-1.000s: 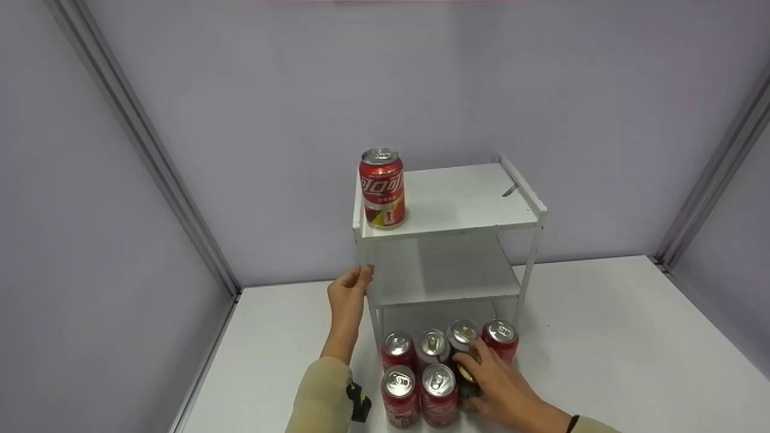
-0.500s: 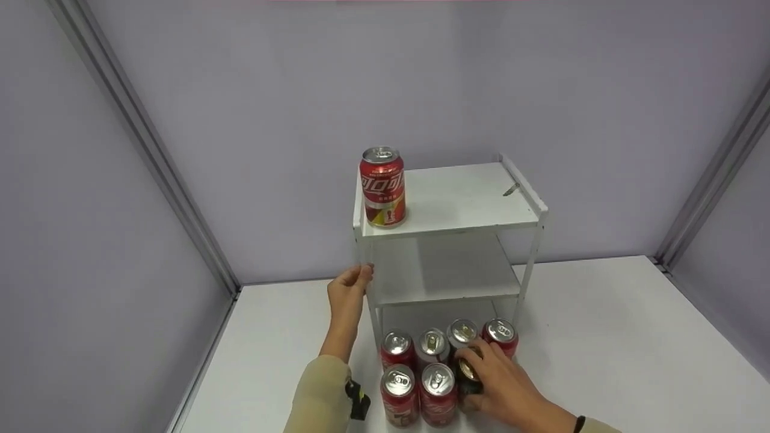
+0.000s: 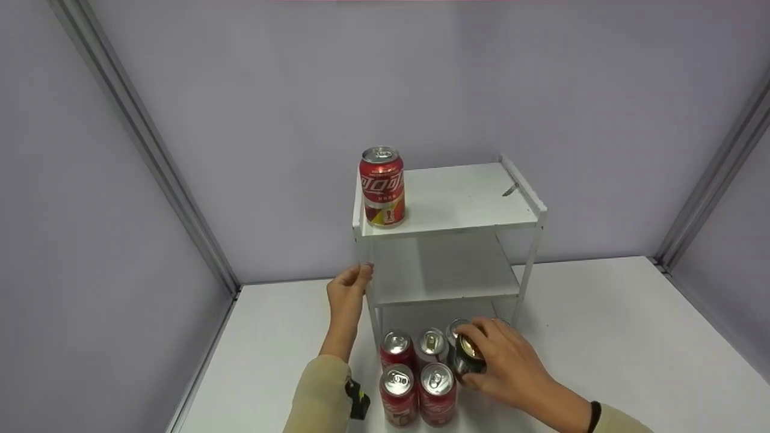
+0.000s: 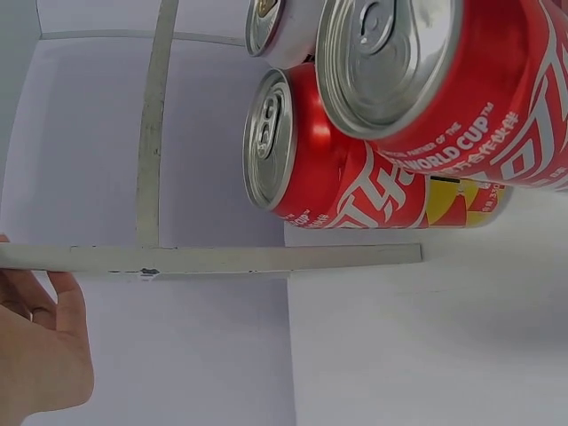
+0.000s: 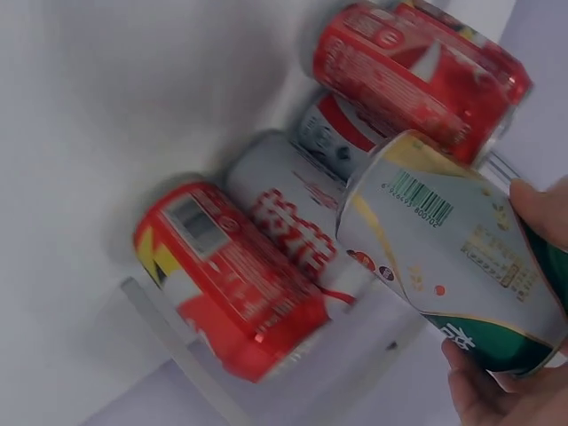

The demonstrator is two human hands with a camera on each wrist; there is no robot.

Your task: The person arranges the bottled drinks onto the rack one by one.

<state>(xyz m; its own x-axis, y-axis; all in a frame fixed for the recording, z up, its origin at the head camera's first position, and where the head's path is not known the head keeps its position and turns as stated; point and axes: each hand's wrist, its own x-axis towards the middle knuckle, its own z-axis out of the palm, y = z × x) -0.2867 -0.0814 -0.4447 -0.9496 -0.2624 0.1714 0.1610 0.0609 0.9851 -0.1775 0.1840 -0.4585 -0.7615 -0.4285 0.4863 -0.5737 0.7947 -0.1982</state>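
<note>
A white two-tier rack [image 3: 448, 225] stands on the table with one red can [image 3: 382, 186] upright on the left of its top shelf. My left hand [image 3: 349, 287] grips the rack's front left post [image 4: 213, 258]; its palm [image 4: 35, 355] shows in the left wrist view. My right hand [image 3: 490, 355] holds a green and white can [image 3: 466, 355] [image 5: 453, 257], tilted and lifted just above the table, with fingers [image 5: 497, 390] wrapped round it. Several red and silver cans [image 3: 418, 370] [image 5: 240, 275] stand in front of the rack.
The white table [image 3: 613, 349] is enclosed by pale lilac walls with metal corner strips [image 3: 150, 156]. The rack's middle shelf [image 3: 445, 270] holds nothing. Two red cans [image 4: 328, 169] fill the left wrist view close up.
My right hand has closed round the green and white can and raised it from the group, moving up and towards the rack. It now hides the back right can. The left hand has not moved.
</note>
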